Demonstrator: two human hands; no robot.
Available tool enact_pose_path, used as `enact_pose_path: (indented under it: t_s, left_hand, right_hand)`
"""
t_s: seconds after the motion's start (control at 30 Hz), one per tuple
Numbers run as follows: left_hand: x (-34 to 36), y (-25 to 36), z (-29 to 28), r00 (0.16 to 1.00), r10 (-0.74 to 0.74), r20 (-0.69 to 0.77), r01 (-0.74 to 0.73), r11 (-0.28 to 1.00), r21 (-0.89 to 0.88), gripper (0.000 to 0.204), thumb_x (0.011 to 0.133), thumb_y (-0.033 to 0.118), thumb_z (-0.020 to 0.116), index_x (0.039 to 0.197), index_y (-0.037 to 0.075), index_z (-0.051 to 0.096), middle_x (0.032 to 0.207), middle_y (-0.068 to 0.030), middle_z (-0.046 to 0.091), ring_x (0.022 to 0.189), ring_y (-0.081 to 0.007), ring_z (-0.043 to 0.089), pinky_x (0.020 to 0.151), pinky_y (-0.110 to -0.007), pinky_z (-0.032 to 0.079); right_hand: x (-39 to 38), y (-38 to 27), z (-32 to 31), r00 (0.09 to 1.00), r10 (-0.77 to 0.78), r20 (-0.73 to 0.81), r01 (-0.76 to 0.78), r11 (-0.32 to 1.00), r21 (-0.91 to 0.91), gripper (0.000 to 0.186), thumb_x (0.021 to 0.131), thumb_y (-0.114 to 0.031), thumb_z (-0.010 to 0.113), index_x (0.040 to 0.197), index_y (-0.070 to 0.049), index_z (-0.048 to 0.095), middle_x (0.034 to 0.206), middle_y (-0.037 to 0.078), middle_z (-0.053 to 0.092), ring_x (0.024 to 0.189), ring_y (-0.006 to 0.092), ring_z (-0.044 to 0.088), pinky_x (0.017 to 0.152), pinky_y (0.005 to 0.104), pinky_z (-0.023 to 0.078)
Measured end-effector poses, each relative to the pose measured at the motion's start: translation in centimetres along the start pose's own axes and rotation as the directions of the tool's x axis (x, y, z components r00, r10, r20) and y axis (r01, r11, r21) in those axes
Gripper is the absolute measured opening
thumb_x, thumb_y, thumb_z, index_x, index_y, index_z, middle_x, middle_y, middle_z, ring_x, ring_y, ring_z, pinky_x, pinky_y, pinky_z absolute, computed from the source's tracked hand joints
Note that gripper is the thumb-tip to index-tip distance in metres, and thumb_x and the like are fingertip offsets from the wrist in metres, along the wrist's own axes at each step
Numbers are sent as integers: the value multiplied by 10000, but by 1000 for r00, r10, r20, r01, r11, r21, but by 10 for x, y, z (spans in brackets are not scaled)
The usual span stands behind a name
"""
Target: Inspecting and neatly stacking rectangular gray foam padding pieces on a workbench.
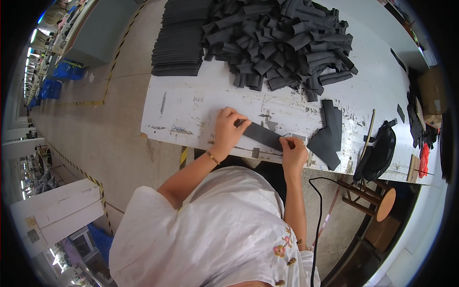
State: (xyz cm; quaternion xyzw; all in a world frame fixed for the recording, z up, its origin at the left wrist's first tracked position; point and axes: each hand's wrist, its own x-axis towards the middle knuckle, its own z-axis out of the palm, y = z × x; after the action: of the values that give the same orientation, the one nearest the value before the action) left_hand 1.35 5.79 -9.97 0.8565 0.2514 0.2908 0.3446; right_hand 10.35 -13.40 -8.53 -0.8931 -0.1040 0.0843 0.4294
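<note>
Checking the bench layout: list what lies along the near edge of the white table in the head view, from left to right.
Left hand → dark strip held between both hands → right hand → small stack of dark pieces → thin stick → black pouch → wooden stool.

A worn white worktable (191,103) carries a heap of loose dark fabric strips (282,40) at its twelve o'clock edge, with a neat stack of flat dark pieces (178,40) just beside it at eleven o'clock. A small pile of folded dark pieces (329,136) lies at three o'clock, near a thin wooden stick (368,131) and a black bag (380,150) (partly over the edge). At four o'clock stands a round wooden stool (385,203).
</note>
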Motion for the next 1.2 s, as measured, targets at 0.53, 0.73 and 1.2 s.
enact_pose_path:
  t_s: [0.53,0.73,1.2]
  left_hand:
    - [65,29,19,944,328,33,-328,945,-3,100,784,100,753,841,73,676,845,-54,599,851,-278,579,763,-379,477]
    - [133,14,91,927,348,141,-365,923,122,101,843,151,693,881,59,684,911,-102,642,854,-297,630,745,-381,512]
    - [135,11,108,933,-140,332,154,988,-17,158,743,189,750,789,42,717,786,-130,707,760,-290,690,702,-379,542]
  right_hand:
    - [6,27,-50,948,-275,-161,198,904,-379,316,831,-92,723,1122,-60,603,1044,144,614,925,329,605,786,420,478]
    - [12,65,-88,945,-316,83,255,553,-793,462,828,-163,711,1241,3,587,1148,136,588,1041,292,555,859,411,446]
    - [19,49,-86,771,-606,-197,422,717,-555,169,884,25,595,1049,6,622,1050,150,634,944,317,602,834,416,467]
